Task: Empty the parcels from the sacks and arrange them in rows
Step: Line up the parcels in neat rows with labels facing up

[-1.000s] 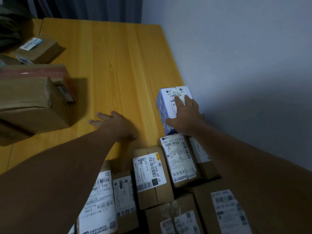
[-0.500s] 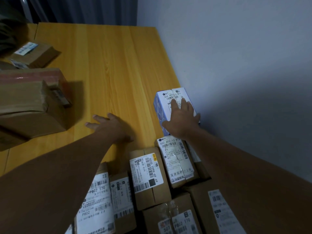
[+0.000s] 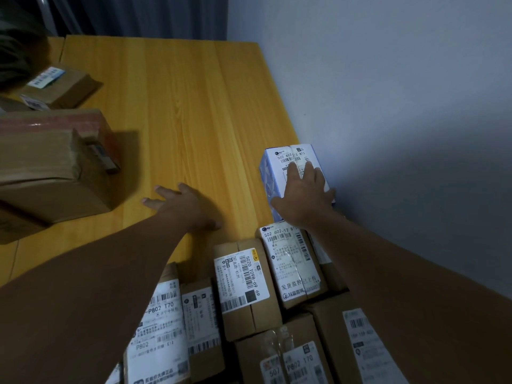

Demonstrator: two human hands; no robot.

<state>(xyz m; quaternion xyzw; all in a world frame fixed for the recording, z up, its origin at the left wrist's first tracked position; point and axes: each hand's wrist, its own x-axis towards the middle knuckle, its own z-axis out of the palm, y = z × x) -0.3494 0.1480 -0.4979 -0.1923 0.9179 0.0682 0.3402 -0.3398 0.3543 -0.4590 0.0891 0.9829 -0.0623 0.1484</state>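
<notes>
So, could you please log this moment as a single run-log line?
phase: arranging rows | right hand: rests on blue-white box beside wall | left hand: flat on table | brown parcels: rowed nearer camera

One wide-angle view, worn on the person's head, looks forward and steeply down along both outstretched forearms. The left fingers [image 3: 163, 191] and right fingers [image 3: 295, 173] sit near mid-frame. Beyond the fingers the wooden surface [image 3: 180, 106] runs to its far edge and a dark curtain [image 3: 138, 15]. Right of them rises a grey wall [image 3: 388, 106]. Nearer than them, labelled parcels [image 3: 243, 275] fill the lower edge, close under the lens.
</notes>
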